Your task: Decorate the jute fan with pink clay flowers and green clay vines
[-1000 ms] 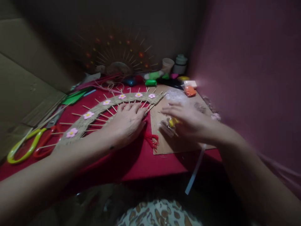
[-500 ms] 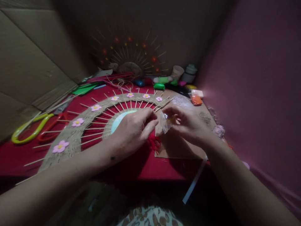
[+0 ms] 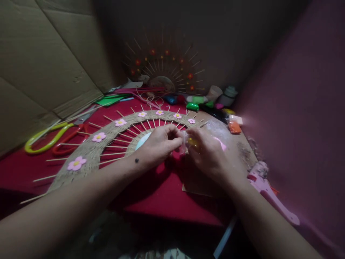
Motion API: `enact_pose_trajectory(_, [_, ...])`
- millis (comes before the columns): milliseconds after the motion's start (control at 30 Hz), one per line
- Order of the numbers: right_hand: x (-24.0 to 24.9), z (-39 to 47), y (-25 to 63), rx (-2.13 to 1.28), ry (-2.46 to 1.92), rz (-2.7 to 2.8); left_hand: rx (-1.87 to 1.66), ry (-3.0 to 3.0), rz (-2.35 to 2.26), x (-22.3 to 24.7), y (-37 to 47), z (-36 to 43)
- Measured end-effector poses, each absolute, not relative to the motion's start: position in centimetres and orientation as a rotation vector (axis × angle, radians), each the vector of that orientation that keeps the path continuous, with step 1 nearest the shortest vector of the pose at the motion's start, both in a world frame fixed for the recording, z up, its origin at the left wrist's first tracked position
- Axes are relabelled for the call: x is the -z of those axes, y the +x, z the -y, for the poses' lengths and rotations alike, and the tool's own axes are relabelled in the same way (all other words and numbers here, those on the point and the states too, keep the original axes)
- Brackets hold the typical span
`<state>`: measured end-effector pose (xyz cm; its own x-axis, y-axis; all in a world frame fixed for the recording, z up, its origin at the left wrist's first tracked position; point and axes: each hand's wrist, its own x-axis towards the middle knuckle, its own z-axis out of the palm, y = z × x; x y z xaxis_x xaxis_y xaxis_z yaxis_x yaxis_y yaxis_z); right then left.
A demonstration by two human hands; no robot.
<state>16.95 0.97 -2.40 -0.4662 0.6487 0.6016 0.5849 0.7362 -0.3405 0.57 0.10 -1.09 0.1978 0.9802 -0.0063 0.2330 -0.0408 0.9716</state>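
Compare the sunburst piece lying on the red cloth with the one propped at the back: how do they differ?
The jute sunburst on the cloth lies flat; the sunburst at the back stands upright against the wall. The flat one carries pink flowers with yellow centres; the upright one shows small red-orange dots. The flat one sits beside the left hand and is well lit; the upright one is out of the hands' way, in shadow. Both have thin sticks radiating from a round centre.

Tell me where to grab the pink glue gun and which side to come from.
Grip the pink glue gun by its long handle, the part stretching toward the lower right. Come from above with the right hand, which is nearest. The gun lies flat at the table's right edge, so the handle is exposed and free.
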Motion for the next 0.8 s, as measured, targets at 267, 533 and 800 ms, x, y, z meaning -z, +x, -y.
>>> enact_pose_trajectory(267, [2.1, -0.6, 17.8, -0.401, -1.037, 2.274, -1.225, 1.988, -1.363, 2.1, 0.0, -0.8])
enact_pose_trajectory(533, [2.5, -0.7, 17.8, -0.61, -1.096, 2.16, -1.257, 2.188, -1.201, 2.4, 0.0, -0.2])
enact_pose_trajectory(800, [2.9, -0.8, 18.0, -0.554, -1.091, 2.238, -0.951, 2.03, -1.153, 2.2, 0.1, -0.8])
